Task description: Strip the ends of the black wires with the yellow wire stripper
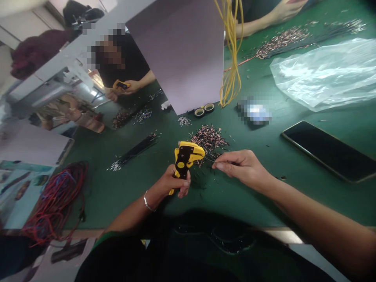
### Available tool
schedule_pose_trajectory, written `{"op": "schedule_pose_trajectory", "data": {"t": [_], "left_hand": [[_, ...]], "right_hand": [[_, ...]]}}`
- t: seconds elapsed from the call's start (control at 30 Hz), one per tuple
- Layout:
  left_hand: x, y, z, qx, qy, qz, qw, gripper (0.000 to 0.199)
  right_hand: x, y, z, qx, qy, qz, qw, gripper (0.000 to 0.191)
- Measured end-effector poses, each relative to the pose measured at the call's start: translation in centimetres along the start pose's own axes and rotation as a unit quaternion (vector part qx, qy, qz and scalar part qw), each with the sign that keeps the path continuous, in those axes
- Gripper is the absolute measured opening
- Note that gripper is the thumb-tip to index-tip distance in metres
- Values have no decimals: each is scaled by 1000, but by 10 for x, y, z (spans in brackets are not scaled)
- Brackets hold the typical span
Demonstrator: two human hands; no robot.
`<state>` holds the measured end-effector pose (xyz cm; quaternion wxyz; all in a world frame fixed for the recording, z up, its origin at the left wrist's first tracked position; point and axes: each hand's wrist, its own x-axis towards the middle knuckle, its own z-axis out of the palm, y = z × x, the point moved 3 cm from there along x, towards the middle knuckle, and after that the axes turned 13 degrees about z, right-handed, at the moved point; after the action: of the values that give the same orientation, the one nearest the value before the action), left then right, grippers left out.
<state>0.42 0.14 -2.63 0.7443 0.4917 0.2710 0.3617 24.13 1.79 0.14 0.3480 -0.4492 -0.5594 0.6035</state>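
Note:
My left hand [178,181] is closed around the handles of a yellow and black wire stripper [182,159], its jaws pointing right. Between thumb and fingers, my right hand [239,166] pinches a thin dark wire [209,158] whose far end reaches the stripper's jaws. Whether the jaws grip the wire, I cannot tell. Just behind the tool lies a heap of short dark and copper-coloured scraps [210,137]. To the left rests a bundle of black wires [133,152] with bare, silvery ends.
A phone [331,150] and a clear plastic bag [326,74] lie on the right of the green table [252,207]. Behind are tape rolls [204,110], hanging yellow wires [232,58] and a grey panel [182,55]. Red and blue cables [58,196] sit left. Co-workers' hands [129,87] are across the table.

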Motion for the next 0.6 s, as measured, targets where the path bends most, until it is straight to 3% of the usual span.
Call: {"op": "schedule_pose_trajectory", "data": {"t": [0.6], "left_hand": [[9, 12, -1, -44, 45, 36, 997, 15]], "right_hand": [[0, 2, 0, 35, 13, 1, 999, 25]]}}
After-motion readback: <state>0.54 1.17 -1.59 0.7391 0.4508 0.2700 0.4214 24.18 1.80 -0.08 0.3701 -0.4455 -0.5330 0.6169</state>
